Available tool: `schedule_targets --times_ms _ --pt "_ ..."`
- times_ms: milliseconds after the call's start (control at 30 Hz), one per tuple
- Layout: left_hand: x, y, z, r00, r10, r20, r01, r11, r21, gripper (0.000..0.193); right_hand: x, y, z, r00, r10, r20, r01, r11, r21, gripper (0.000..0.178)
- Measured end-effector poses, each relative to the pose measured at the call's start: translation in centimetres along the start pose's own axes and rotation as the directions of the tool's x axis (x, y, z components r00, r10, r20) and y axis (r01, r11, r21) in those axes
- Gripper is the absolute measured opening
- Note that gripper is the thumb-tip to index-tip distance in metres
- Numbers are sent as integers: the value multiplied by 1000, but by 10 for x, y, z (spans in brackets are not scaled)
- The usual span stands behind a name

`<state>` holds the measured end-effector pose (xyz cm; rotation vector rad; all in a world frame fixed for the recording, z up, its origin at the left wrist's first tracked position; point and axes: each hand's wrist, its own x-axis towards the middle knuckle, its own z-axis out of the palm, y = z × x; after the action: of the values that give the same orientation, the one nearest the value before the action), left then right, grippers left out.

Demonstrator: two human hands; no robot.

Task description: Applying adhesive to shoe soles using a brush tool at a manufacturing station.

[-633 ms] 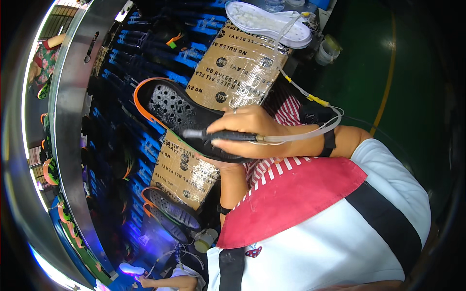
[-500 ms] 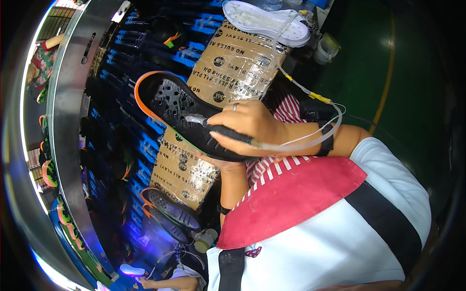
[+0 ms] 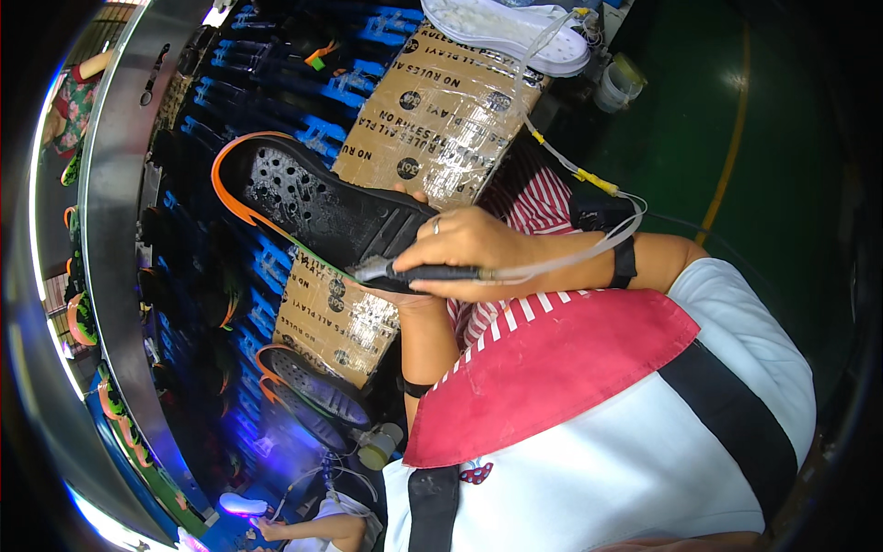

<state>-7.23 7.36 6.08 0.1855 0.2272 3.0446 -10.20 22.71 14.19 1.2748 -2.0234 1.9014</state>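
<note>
A black shoe sole (image 3: 342,210) with an orange rim lies tilted across my left hand (image 3: 411,300), which grips it from beneath near its closer end. Fingertips of that hand show over the far edge. Wet, whitish streaks and round holes cover the sole's wider end. My right hand (image 3: 478,241) wears a ring and is closed round a black-handled glue brush (image 3: 441,273). The pale brush tip touches the sole's inner face by the near edge. From the handle's back end a clear tube (image 3: 589,248) runs along my right forearm.
Under the sole is a taped cardboard sheet (image 3: 432,110). White soles (image 3: 515,35) and a lidded plastic pot (image 3: 621,85) are at its far end. More black-and-orange soles (image 3: 317,382) lie at the lower left, near a co-worker's arm (image 3: 317,528). A metal-edged line (image 3: 110,230) runs along the left.
My right hand has drawn the brush from the sole's middle down toward its closer end. The sole has shifted a little left in my left hand.
</note>
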Motion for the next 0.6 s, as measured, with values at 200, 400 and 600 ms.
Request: schedule_targets --times_ms 200,400,600 --pt "7 9 4 1000 16 1 -15 999 -46 66 5 -9 -13 940 172 296 -271 901 338 19" --pt "11 17 0 999 -12 40 15 998 -67 84 -6 3 -8 961 187 203 -226 956 187 20" --pt "7 25 9 1000 29 7 -30 982 186 62 -3 -4 -22 882 330 337 -430 855 289 19"
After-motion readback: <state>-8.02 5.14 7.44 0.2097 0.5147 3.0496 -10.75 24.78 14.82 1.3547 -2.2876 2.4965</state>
